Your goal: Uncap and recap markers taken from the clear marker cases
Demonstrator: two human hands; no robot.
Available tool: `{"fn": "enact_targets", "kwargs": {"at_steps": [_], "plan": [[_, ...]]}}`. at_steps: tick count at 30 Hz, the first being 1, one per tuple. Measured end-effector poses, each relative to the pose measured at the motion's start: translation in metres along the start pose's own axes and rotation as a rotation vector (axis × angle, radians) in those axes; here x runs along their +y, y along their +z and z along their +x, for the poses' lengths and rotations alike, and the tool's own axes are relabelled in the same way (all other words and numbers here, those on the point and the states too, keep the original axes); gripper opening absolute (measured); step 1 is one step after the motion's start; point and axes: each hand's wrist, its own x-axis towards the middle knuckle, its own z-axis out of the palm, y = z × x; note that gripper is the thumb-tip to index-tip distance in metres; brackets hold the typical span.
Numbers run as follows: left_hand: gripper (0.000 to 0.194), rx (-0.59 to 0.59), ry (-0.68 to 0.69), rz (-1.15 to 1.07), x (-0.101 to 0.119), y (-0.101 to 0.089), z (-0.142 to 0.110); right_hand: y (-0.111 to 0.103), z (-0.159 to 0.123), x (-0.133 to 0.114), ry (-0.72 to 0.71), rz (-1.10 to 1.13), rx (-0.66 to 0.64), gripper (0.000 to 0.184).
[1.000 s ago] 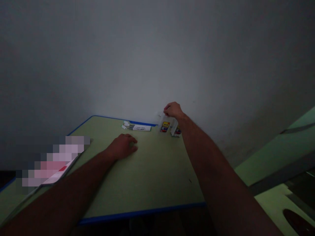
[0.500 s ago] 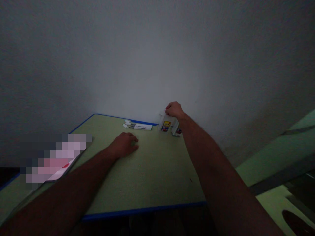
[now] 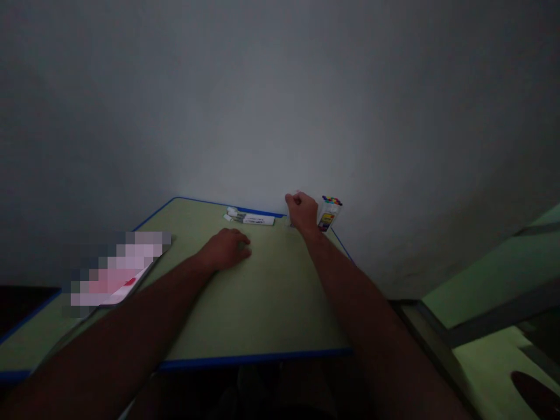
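Head view: dim light, a green table with blue edging (image 3: 245, 303) against a pale wall.
Right hand: the right hand (image 3: 301, 211) is curled into a fist at the far edge of the table, right of centre; what it grips is hidden, so I cannot tell whether it holds anything.
Pack: a small clear plastic pack of coloured pens with a yellow label (image 3: 329, 213) stands upright just beside that fist, to its right, at the table's far right corner.
Handling: likely light, stiff and slick-sided, easily tipped; best pinched across the middle of its sides.
Left hand: the left hand (image 3: 227, 248) lies palm down on the table, fingers loosely together, holding nothing.
Nearby: a white flat marker box (image 3: 251, 218) lies left of the fist.
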Motion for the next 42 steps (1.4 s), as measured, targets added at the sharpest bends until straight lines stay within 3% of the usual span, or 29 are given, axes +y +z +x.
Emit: {"fn": "enact_targets", "kwargs": {"at_steps": [4,8,10,16,24,32,42], "plan": [[0.046,0.024,-0.057,0.091,-0.001,-0.005,0.001,0.023,-0.03,0.001,0.002,-0.14,-0.141,0.039],[0.04,0.085,-0.211,0.129,-0.002,-0.014,0.0,0.037,-0.05,0.008,-0.074,-0.262,-0.269,0.029],[0.039,0.102,-0.274,0.138,-0.002,-0.018,-0.001,0.041,-0.056,0.014,-0.147,-0.287,-0.336,0.026],[0.038,0.141,-0.356,0.119,-0.009,-0.022,-0.001,0.048,-0.061,0.023,-0.313,-0.373,-0.549,0.038],[0.049,0.11,-0.341,0.202,-0.019,-0.015,0.001,0.053,-0.057,0.015,-0.358,-0.429,-0.625,0.042],[0.053,0.093,-0.349,0.168,-0.022,-0.015,0.0,0.044,-0.062,0.014,-0.386,-0.435,-0.506,0.035],[0.052,0.102,-0.362,0.194,-0.026,-0.013,0.001,0.048,-0.062,0.017,-0.338,-0.422,-0.57,0.032]]}}
